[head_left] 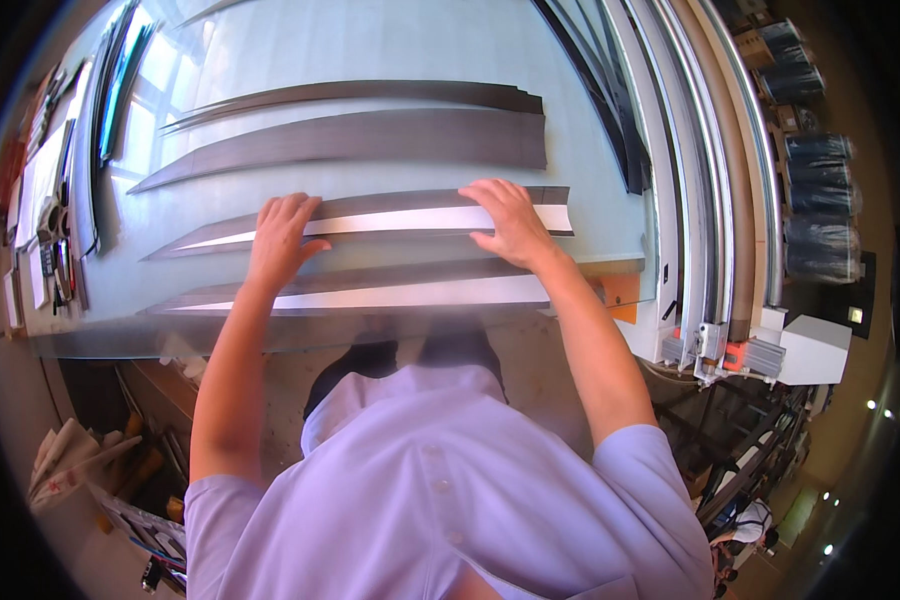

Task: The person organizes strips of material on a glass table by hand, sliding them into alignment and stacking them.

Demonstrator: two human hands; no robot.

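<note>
A: Where are the person's hands?

B: Both lie flat on the pale table [390,50], fingers spread. The left hand [280,238] presses palm-down on the left part of a long, dark tapered strip [410,208] with a white band along its lower edge. The right hand [510,225] rests on the same strip near its squared right end, fingers splayed and thumb stretched across the white band. Neither hand pinches anything.

A: What else lies there?

B: 3 more strips of the same shape. A nearer strip [370,290], also white-edged, runs just beside the table's front edge, under the forearms. 2 all-dark ones sit farther back: a broad strip [370,138] and a thinner strip [370,92] beyond it. All taper toward the left.

A: And off to the right?

B: A metal rail [705,200] curves along the table's side, with black rolls [820,200] stacked beyond it.
</note>
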